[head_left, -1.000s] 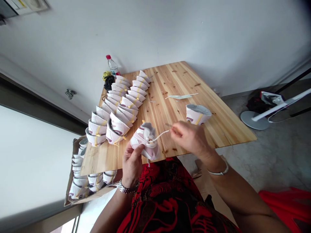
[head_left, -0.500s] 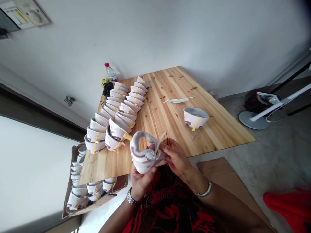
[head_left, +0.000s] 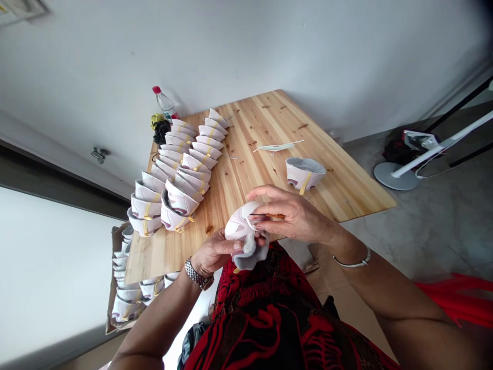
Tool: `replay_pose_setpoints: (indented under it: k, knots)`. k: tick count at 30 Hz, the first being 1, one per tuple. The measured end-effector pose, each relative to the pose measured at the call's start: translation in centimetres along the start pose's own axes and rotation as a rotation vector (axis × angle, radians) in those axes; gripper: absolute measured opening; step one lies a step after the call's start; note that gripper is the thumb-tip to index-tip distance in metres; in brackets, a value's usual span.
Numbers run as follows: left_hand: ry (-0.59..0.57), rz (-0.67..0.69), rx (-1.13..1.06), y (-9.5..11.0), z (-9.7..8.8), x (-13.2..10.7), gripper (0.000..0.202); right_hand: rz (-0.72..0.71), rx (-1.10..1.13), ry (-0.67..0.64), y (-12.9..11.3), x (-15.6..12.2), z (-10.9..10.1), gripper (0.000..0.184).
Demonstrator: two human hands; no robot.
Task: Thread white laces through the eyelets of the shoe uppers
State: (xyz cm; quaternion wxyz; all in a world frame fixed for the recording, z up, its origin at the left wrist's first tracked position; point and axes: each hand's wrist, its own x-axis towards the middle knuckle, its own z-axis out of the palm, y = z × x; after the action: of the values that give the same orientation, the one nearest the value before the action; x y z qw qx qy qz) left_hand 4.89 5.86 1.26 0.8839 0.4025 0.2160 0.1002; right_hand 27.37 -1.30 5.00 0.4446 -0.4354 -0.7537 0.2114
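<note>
My left hand (head_left: 215, 250) grips a small pink-and-white shoe upper (head_left: 238, 224) by its side, just in front of the table edge. The upper's grey padded collar points down toward my lap, its toe toward the table. In my right hand (head_left: 298, 213) is a thin dark-shafted tool (head_left: 266, 215) with an orange handle, held between the fingers. Its tip is at the white lace (head_left: 252, 224) on the front of the upper; whether it passes through a lace hole I cannot tell.
Two nested rows of shoe uppers (head_left: 194, 172) cover the table's left side. A single upper (head_left: 305, 172) and white lace strips (head_left: 278, 147) lie to the right. A bottle (head_left: 165, 105) stands at the back left. Below is a carton (head_left: 111, 308) of uppers. A white stand (head_left: 419, 164) is at right.
The upper has been turned round, its toe now facing the table and its collar facing me. My right hand has moved above it, with the tool now lying across the laces.
</note>
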Motion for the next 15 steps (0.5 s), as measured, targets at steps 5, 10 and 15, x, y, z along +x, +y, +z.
replay_pose_setpoints:
  k: [5,10,15]
  knots:
    - [0.26,0.087,-0.009,-0.3,2.1,0.1,0.033,-0.085,-0.252,0.106,-0.6,-1.1,0.8,0.019]
    - [0.374,0.251,-0.074,-0.3,3.7,0.3,0.035,-0.239,-0.433,0.175,-0.2,-1.5,1.2,0.018]
    - [0.424,0.32,-0.117,-0.9,4.5,0.3,0.043,-0.215,-0.619,0.201,-0.2,-2.2,1.9,0.027]
